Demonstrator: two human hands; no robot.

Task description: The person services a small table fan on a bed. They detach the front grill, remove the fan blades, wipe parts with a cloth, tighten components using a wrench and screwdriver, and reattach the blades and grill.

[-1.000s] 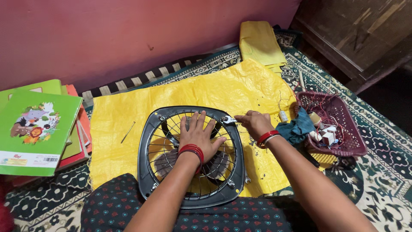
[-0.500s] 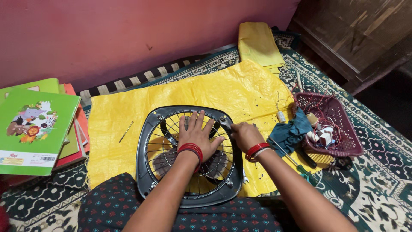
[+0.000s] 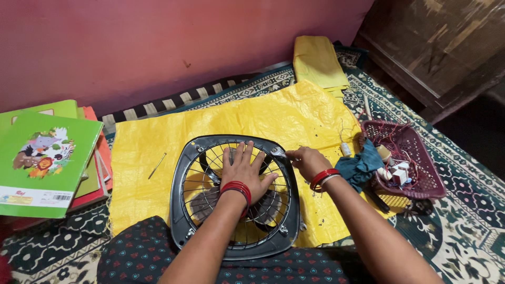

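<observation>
Head view: a dark fan (image 3: 236,197) with a wire grille lies flat on a yellow sheet (image 3: 221,126), near the person's lap. The left hand (image 3: 243,171) rests flat on the grille, fingers spread wide, gripping nothing. The right hand (image 3: 307,160) is curled at the fan's right far corner; what it pinches cannot be told. A maroon basket (image 3: 421,179) sits right, green books (image 3: 42,163) left.
</observation>
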